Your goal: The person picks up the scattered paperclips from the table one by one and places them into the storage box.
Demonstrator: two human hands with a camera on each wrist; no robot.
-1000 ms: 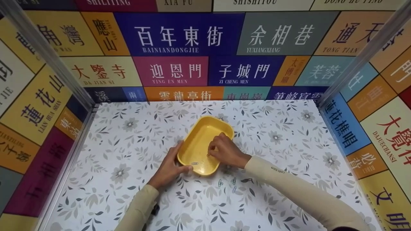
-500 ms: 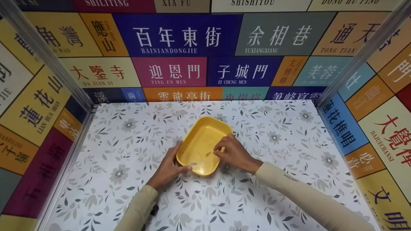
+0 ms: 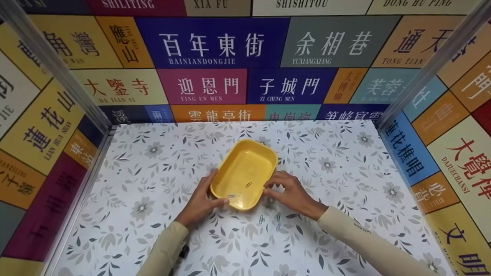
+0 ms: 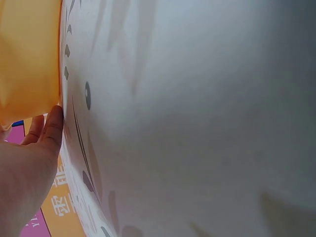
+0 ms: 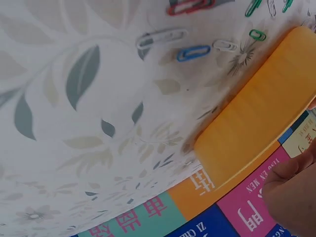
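A yellow plastic tray [image 3: 245, 168] stands on the table with two paper clips inside: a whitish paper clip [image 3: 231, 196] by the near end and a darker paper clip [image 3: 248, 184] nearer the middle. My left hand [image 3: 203, 199] holds the tray's left side, thumb over the near rim and fingers along the outer wall. Just beside the right rim is my right hand [image 3: 285, 191], fingers loosely bent, with nothing visible between them; whether it touches the rim I cannot tell. In the right wrist view, a blue paper clip [image 5: 193, 53] and a red paper clip [image 5: 190, 6] lie near the tray.
More loose clips lie on the table in front of the tray, among them a green paper clip [image 3: 261, 219] and a white paper clip [image 5: 224, 45]. A white leaf-patterned cloth [image 3: 153, 172] covers the table. Colourful panels [image 3: 215, 42] with lettering rise behind and at both sides.
My right hand has let go of the darker paper clip inside the tray, then moved right and toward me to outside the rim. The left hand and tray stay put.
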